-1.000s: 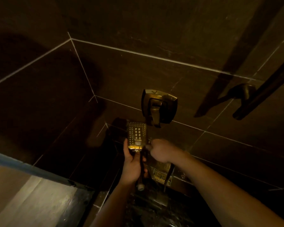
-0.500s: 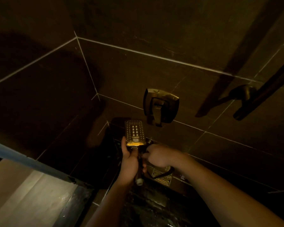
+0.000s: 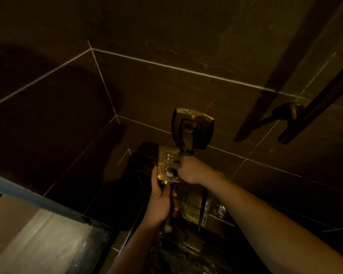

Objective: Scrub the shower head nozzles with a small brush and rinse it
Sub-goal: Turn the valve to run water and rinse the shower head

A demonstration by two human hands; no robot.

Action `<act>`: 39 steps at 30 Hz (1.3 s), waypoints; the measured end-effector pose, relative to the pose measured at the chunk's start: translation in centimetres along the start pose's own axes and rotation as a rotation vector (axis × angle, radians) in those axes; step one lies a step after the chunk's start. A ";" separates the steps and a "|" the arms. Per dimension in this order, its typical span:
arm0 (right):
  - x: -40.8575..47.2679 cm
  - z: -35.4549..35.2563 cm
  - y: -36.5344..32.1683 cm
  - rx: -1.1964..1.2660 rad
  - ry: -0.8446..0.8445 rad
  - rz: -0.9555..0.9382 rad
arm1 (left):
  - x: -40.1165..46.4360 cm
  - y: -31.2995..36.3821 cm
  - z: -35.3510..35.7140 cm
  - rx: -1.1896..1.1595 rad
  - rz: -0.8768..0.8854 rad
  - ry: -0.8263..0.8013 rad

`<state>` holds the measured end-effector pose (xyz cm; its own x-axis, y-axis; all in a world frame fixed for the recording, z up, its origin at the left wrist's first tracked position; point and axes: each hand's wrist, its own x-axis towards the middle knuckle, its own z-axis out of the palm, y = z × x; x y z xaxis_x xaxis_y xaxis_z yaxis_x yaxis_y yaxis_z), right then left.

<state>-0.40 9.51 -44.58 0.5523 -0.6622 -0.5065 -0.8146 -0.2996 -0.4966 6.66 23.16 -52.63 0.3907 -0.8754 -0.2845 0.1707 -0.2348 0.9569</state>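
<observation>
A rectangular brass shower head (image 3: 165, 162) with rows of nozzles faces up at me in the dim light. My left hand (image 3: 160, 202) grips its dark handle from below. My right hand (image 3: 190, 170) is closed over the head's right side, and a small pale brush tip (image 3: 169, 173) shows at the lower nozzles beside the fingers. Most of the brush is hidden inside that hand.
A wall-mounted mixer handle (image 3: 192, 129) sits just above the shower head. A dark rail and bracket (image 3: 291, 115) run along the wall at right. A brass wall outlet (image 3: 194, 214) with the hose lies below. A glass edge (image 3: 38, 196) crosses lower left.
My right hand has moved up from the handle's base onto the nozzle face, covering its right side. The shower head has shifted slightly up and toward the mixer.
</observation>
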 end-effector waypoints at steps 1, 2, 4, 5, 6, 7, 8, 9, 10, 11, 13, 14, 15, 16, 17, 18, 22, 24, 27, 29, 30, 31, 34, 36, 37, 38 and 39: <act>0.1 -0.4 0.0 -0.002 0.004 0.003 | 0.0 0.0 -0.1 0.010 0.000 -0.003; 0.0 -0.9 -0.1 -0.029 0.008 0.001 | -0.1 0.0 -0.1 0.009 -0.001 -0.004; 0.1 -1.7 -0.1 -0.039 0.059 0.020 | -0.2 0.0 -0.3 -0.004 -0.002 -0.001; 0.0 -2.0 0.1 -0.008 0.074 0.043 | -0.3 0.1 -0.4 -0.014 0.001 0.003; -0.1 -2.2 0.2 -0.007 0.056 0.050 | -0.4 0.1 -0.5 -0.030 0.005 0.008; -0.3 -2.2 0.2 -0.013 -0.003 0.030 | -0.4 0.2 -0.6 -0.049 0.007 0.010; -0.5 -2.2 0.4 -0.029 -0.073 0.004 | -0.4 0.3 -0.8 -0.068 0.007 0.004; -0.5 -2.1 0.9 -0.021 -0.117 -0.018 | -0.5 0.3 -0.9 -0.081 0.006 -0.008; -0.6 -2.0 1.5 0.036 -0.148 -0.039 | -0.5 0.4 -1.1 -0.087 0.005 -0.022; -0.7 -2.1 1.9 0.124 -0.143 -0.049 | -0.7 0.5 -1.3 -0.090 0.008 -0.035; -0.6 -2.0 3.1 0.225 -0.082 -0.082 | -1.1 0.8 -1.6 -0.098 0.013 -0.052; -0.2 -1.8 3.7 0.241 -0.042 -0.103 | -1.4 0.9 -1.7 -0.108 0.012 -0.051; 0.2 -1.6 4.2 0.240 -0.001 -0.122 | -1.7 1.0 -1.8 -0.122 0.010 -0.042; 0.8 -1.4 4.7 0.227 0.029 -0.130 | -1.8 1.0 -1.9 -0.134 0.007 -0.023; 1.3 -1.4 5.0 0.212 0.046 -0.136 | -1.8 1.0 -2.1 -0.138 0.006 0.000; 2.0 -1.3 5.3 0.203 0.045 -0.131 | -1.8 1.0 -2.3 -0.137 0.009 0.022; 4.2 -1.2 6.1 0.143 0.105 -0.083 | -1.7 1.2 -2.9 -0.159 0.033 0.078; 5.2 -0.9 6.7 0.053 0.121 -0.082 | -1.7 1.3 -3.3 -0.169 0.042 0.085; 6.5 -0.7 7.5 0.002 0.134 -0.034 | -1.8 1.4 -3.8 -0.188 0.051 0.091; 7.1 -0.8 7.6 -0.006 0.160 -0.015 | -1.7 1.5 -4.0 -0.189 0.063 0.094; 7.4 -0.8 7.6 -0.012 0.165 -0.016 | -1.7 1.6 -4.2 -0.183 0.074 0.096; 7.6 -0.8 7.5 -0.018 0.160 -0.025 | -1.7 1.7 -4.3 -0.177 0.080 0.097; 8.5 -0.9 7.5 -0.030 0.128 -0.044 | -1.7 2.0 -4.5 -0.173 0.073 0.091; 9.2 -0.9 7.3 -0.047 0.112 -0.051 | -1.6 2.2 -4.7 -0.172 0.064 0.096; 9.5 -0.9 7.2 -0.051 0.118 -0.053 | -1.6 2.3 -4.9 -0.169 0.061 0.099; 9.8 -0.9 7.1 -0.052 0.130 -0.051 | -1.5 2.3 -5.0 -0.167 0.056 0.102; 10.1 -0.8 7.0 -0.053 0.144 -0.046 | -1.5 2.5 -5.1 -0.169 0.053 0.104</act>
<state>-0.71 0.15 -52.60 0.5607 -0.7378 -0.3757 -0.7996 -0.3648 -0.4770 11.08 26.03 -50.14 0.4926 -0.8345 -0.2470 0.2939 -0.1077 0.9498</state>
